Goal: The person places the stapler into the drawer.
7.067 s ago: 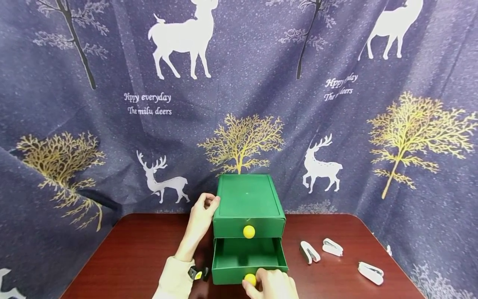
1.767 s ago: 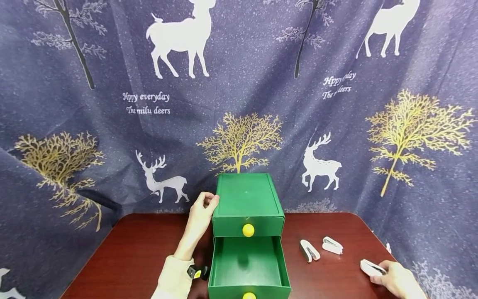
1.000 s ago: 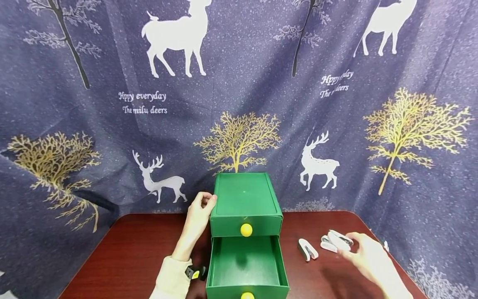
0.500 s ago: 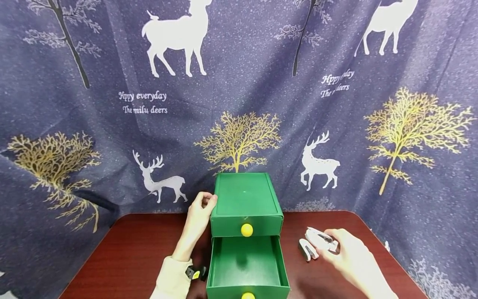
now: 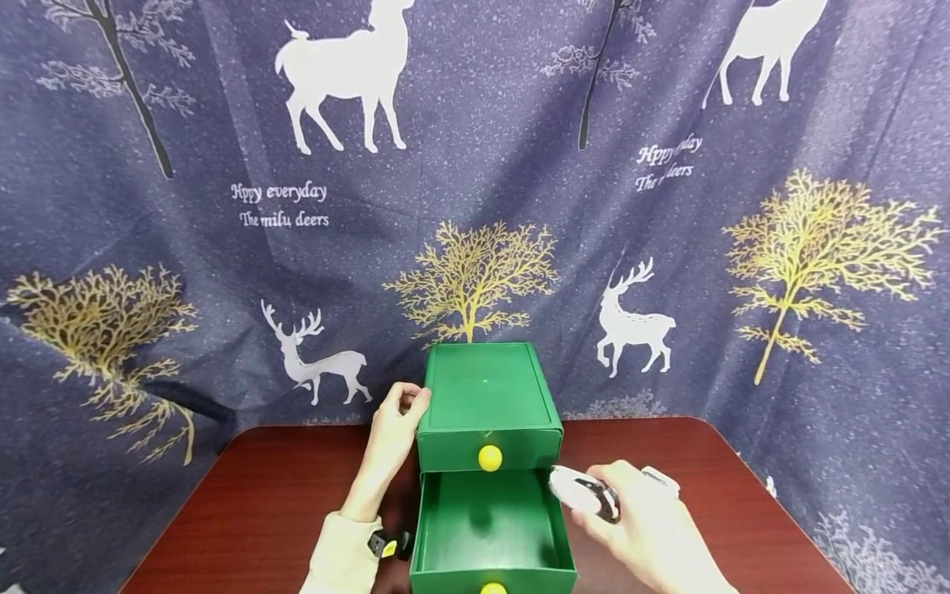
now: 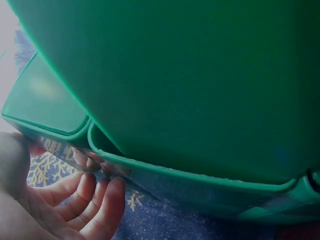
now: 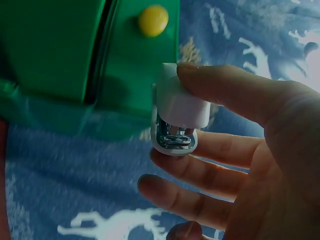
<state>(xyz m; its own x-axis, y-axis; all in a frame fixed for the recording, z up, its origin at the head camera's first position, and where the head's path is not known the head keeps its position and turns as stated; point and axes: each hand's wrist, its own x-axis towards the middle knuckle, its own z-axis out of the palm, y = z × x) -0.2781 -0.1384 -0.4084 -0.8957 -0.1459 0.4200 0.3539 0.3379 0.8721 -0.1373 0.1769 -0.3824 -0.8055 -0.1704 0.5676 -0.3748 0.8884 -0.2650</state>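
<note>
One stapler point(image 5: 573, 488), pinched in right grip point(image 5: 644, 524), right by open drawer's point(image 5: 451, 582) right rim, long axis slanting toward drawer. Right's way closer; left grip point(image 5: 395, 425) loose-fingered, touching box point(image 5: 486, 384) beyond drawer's left.

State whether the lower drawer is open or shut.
Open: the lower drawer juts out beyond the upper drawer, and its inside shows from above.

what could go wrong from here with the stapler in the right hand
The stapler might knock the open lower drawer, whose edge it overlaps in the head view. It might slip, as the right hand only pinches it. A bump might shift the cabinet, with only the left hand at its side.
</note>
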